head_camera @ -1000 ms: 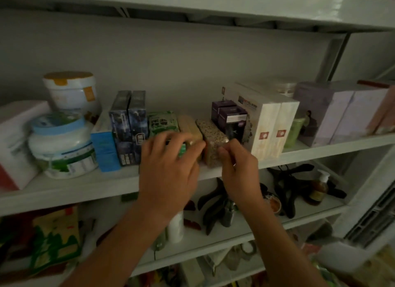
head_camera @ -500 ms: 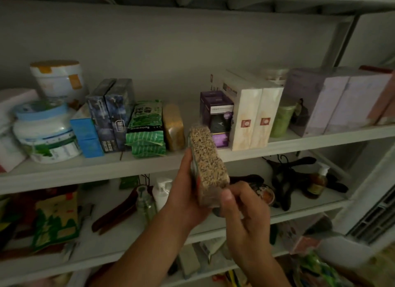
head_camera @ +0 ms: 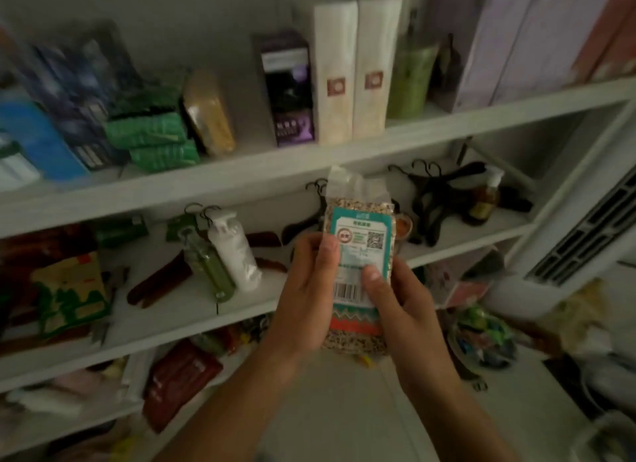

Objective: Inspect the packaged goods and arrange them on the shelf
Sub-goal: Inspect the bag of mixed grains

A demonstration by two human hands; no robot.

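Grain packet (head_camera: 359,234): holding it upright, label facing the eyes for inspecting, left hand (head_camera: 306,289) and right hand (head_camera: 402,306) each curling round an edge, thumbs pressing the front; hovering below the shelf (head_camera: 241,172) gap lying above-left of both hands.

grain packet (head_camera: 356,324) text unreadable, barcode (head_camera: 347,291), QR code (head_camera: 375,240)

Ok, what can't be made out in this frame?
Head view, grain packet: label print too small and soft to read; the right hand covers part of it.
Head view, dark boxes on the upper shelf: smeared by motion blur.
Head view, pale boxes top right: cut off by the frame edge.
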